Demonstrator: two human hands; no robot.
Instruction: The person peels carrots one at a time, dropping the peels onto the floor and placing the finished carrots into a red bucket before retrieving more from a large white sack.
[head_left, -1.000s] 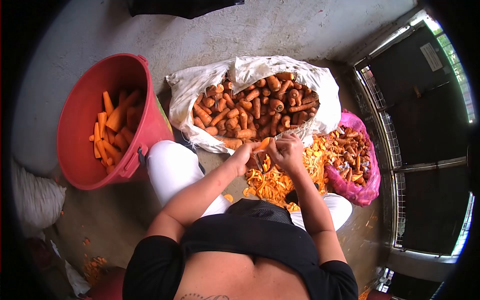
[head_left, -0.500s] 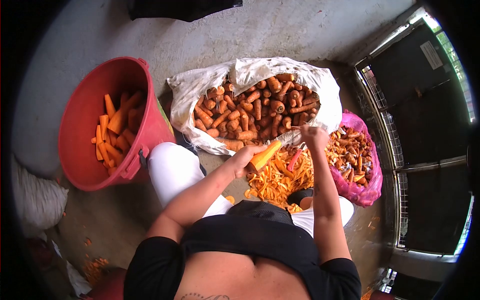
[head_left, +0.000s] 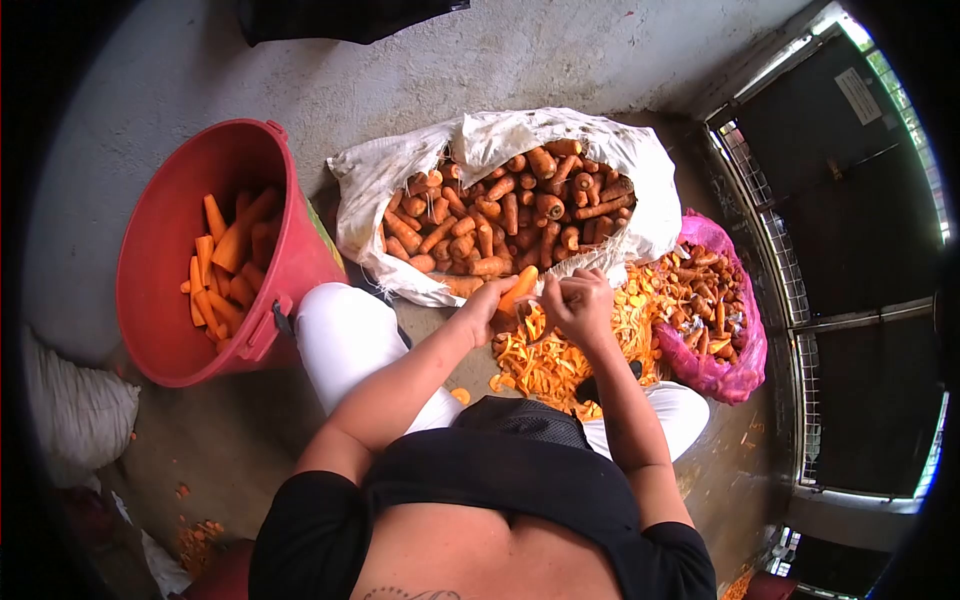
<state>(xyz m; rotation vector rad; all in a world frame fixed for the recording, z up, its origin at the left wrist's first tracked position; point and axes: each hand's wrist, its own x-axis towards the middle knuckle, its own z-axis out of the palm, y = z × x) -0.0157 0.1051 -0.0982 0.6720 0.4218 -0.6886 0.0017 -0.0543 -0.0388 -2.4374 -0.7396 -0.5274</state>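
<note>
My left hand (head_left: pixel 484 312) is closed around the lower end of a peeled orange carrot (head_left: pixel 519 290), which points up and away from me. Close to its right side is my right hand (head_left: pixel 580 302), its fingers curled in a fist. Something thin shows at those fingers, too small to identify. Below both hands a heap of carrot peelings (head_left: pixel 545 368) covers the floor between my legs. Beyond them lies an open white sack (head_left: pixel 395 160) full of unpeeled carrots (head_left: pixel 510 215).
A large red tub (head_left: pixel 160 340) with peeled carrots (head_left: pixel 205 285) stands at my left. A pink bag (head_left: pixel 742 375) of carrot scraps is on the right, near a dark metal gate (head_left: pixel 860 260). Another white sack (head_left: pixel 85 400) sits at far left.
My right hand has come left and slightly down, closer to the carrot. The carrot has tilted more upright in my left hand. A red object seen on the peelings before is no longer visible.
</note>
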